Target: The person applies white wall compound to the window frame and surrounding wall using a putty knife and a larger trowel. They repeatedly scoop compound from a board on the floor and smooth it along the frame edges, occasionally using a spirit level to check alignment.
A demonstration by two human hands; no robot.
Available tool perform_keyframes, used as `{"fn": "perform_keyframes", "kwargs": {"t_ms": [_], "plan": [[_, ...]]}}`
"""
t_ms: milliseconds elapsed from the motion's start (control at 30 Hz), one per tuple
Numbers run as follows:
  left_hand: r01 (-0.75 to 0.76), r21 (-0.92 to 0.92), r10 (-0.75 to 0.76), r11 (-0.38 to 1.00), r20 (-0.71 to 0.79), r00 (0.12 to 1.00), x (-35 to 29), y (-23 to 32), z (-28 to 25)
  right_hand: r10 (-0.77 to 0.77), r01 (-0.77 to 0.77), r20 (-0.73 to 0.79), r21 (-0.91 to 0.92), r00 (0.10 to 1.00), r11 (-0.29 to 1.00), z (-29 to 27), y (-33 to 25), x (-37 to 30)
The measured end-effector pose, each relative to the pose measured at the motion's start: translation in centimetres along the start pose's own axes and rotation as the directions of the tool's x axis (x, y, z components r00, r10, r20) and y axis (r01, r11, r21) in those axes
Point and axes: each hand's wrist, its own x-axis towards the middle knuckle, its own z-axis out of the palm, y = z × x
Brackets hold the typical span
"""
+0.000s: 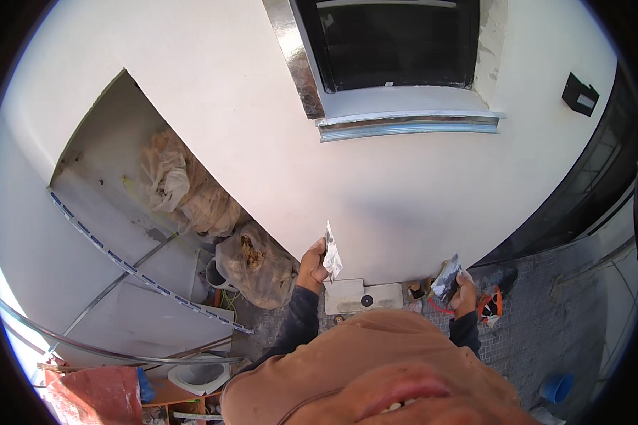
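The left hand [310, 269] is nearly closed, its thumb and bent fingers gripping a flat scraper blade [332, 256] that stands upright, pointing up past the fingertips and smeared with white paste. The right hand [465, 293] is curled closed too, holding a wider metal spreading plate [446, 278] that tilts up and to the left of its fingers, its grey face streaked with white; how its handle sits in the palm cannot be told.

The two hands are well apart. Beyond both sets of fingers rises a smooth white wall [411, 180]; whether either blade touches it is unclear. Farther up, above the fingers, is a dark window [397, 46] with a pale metal ledge [410, 130] beneath it. Between the hands and lower down lies a white panel [346, 305] with a dark round spot. Near the left fingers, on their left, sits a bulging clear plastic bag [266, 280]. Just right of the right fingers is an orange item [499, 300], and well below them, farther right, a blue bucket [558, 388].
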Motion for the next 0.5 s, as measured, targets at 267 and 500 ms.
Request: {"fn": "perform_keyframes", "kwargs": {"t_ms": [267,500], "plan": [[0.431,-0.42,-0.418,0.799,0.13,0.899,-0.3,-5.3,-2.9,0.067,-0.041,0.437,-0.069,0.897,0.997,12.8,-6.6,-6.0],[0.276,-0.335,-0.151,0.901,0.354,0.923,-0.7,-6.5,-5.7,-0.737,0.929,0.619,0.032,0.271,0.368,36.6,-17.1,-7.9]]}}
